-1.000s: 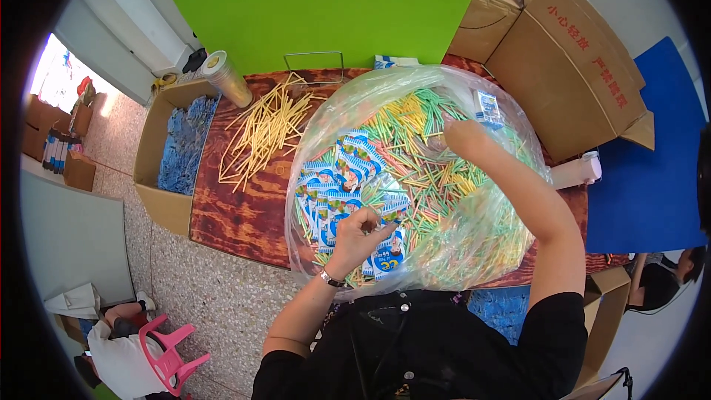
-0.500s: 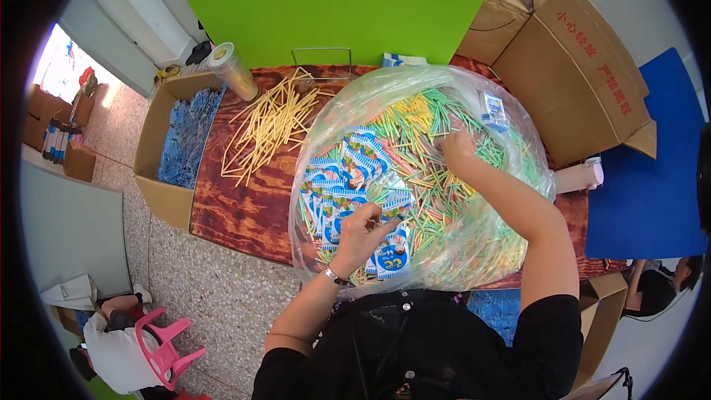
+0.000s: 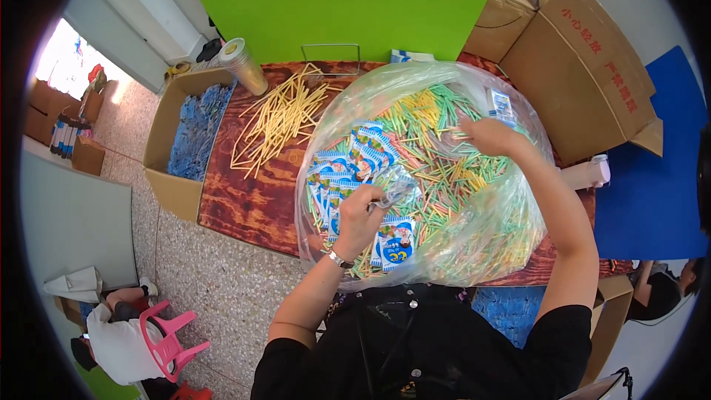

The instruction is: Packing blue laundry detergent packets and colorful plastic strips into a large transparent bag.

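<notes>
A big clear plastic bag (image 3: 489, 252) lies spread on the table, full of thin pastel sticks (image 3: 422, 115) in green, yellow and pink. Several blue-and-white packets (image 3: 337, 178) overlap on the left side of the heap. My left hand (image 3: 361, 215) is closed on a clear and blue packet (image 3: 398, 190), held above the other packets. Farther right, my right hand (image 3: 489, 135) reaches down to the sticks, its fingers drawn together. What its fingertips hold, if anything, I cannot make out.
Longer pale yellow sticks (image 3: 285, 118) lie on the red-brown table (image 3: 244, 215), beside stacked clear cups (image 3: 244, 67). Left stands a carton (image 3: 174, 196) of blue material; right, a large open carton (image 3: 585, 81) and a pale pink bottle (image 3: 589, 173). A person (image 3: 122, 344) sits lower left.
My right hand has moved a little right and nearer over the sticks. The packet at my left hand now shows more plainly, tilted up. The whole view has shifted slightly.
</notes>
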Tool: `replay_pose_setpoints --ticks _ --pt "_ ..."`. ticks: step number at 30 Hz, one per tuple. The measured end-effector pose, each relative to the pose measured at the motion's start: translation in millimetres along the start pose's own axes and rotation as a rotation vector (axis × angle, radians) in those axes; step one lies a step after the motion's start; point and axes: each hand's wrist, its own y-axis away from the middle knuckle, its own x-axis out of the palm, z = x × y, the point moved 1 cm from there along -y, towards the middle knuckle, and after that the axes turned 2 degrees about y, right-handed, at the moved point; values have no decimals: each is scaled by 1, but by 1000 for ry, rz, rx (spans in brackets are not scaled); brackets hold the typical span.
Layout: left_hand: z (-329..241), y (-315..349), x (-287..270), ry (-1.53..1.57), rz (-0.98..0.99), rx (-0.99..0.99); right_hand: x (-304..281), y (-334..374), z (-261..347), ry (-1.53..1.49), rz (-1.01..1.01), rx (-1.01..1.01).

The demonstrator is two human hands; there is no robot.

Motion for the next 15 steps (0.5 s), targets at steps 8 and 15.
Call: replay_pose_setpoints --ticks 8,15 --pt "-10 -11 3 -68 -16 14 -60 42 54 -957 544 -250" --pt "-8 -10 4 -74 -41 14 -94 41 96 -659 490 -321"
